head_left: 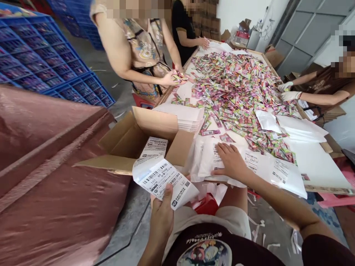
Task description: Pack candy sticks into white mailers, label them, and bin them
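One open cardboard box beside the left hand contains printed labels.

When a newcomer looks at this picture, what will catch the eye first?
Probably the big heap of small colorful packets, spread over the middle of the table. Next, the printed labels in the left hand, in front of an open carton, and the white parcels under the right hand.
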